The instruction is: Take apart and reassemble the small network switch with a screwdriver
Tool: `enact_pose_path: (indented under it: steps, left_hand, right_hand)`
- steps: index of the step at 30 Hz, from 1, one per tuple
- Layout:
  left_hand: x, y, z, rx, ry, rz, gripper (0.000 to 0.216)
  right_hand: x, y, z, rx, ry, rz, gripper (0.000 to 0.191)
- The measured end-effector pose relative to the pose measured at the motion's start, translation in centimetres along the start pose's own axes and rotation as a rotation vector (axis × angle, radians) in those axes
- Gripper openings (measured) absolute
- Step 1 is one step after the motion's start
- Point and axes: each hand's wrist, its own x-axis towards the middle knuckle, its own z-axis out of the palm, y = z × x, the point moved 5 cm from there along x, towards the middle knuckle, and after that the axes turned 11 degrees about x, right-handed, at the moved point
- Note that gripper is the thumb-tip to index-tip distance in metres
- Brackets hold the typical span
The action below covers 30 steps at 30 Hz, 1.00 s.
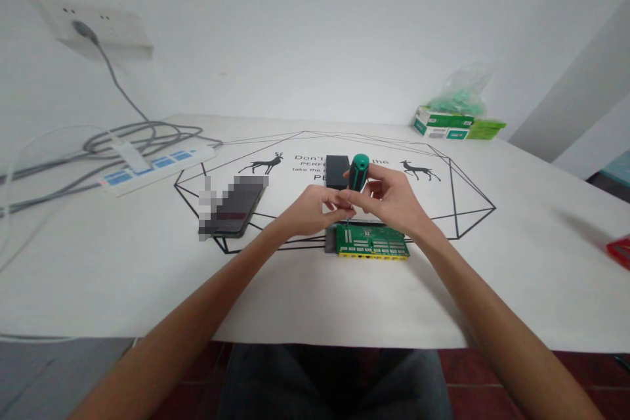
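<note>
A screwdriver (359, 170) with a green and black handle stands nearly upright, tip down, over a green circuit board (378, 239). My right hand (391, 197) is closed round its handle. Just below, my left hand (317, 210) pinches the thin shaft between thumb and fingers. Along the board's near edge runs a row of yellow connectors, and a dark grey piece shows under its left end. The shaft reaches the board's upper left part; whether a screw sits under the tip is too small to tell. Behind my hands lies a black box-shaped piece (337, 170).
A phone (236, 207) lies to the left on the white table (275, 295). Farther left are a power strip (157, 167) and coiled grey cables (142, 134). Green and white boxes (445, 121) with a plastic bag (460, 95) stand back right. Something red (619, 251) sits at the right edge.
</note>
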Motion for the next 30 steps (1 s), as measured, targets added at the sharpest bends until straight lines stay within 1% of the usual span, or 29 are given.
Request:
enact_pose_path:
  steps: [3, 8, 14, 18, 22, 26, 30]
  left_hand:
    - [-0.04, -0.18, -0.02, 0.016, 0.008, -0.024, 0.015]
    - [-0.04, -0.50, 0.04, 0.006, 0.013, -0.045, 0.018]
    - [-0.11, -0.04, 0.10, 0.021, 0.000, 0.014, 0.020]
    - [-0.18, 0.24, 0.03, 0.041, 0.005, 0.034, 0.018]
    - [-0.15, 0.10, 0.07, 0.031, 0.006, 0.010, 0.014]
    - [-0.13, -0.35, -0.01, 0.010, 0.025, -0.032, 0.011]
    - [-0.08, -0.56, -0.08, -0.010, 0.037, -0.021, 0.012]
  right_hand:
    - [0.02, 0.33, 0.00, 0.016, -0.007, 0.026, 0.024]
    - [0.06, 0.44, 0.08, 0.017, -0.013, 0.036, 0.021]
    - [0.09, 0.40, 0.02, 0.040, -0.016, 0.032, 0.016]
    - [0.02, 0.45, 0.03, 0.030, -0.022, 0.043, 0.016]
    - [-0.05, 0.43, 0.22, 0.043, -0.044, 0.039, 0.020]
    - [0.00, 0.46, 0.14, -0.013, -0.018, 0.034, 0.026]
    - [0.02, 0.53, 0.12, -0.046, -0.014, 0.053, 0.026]
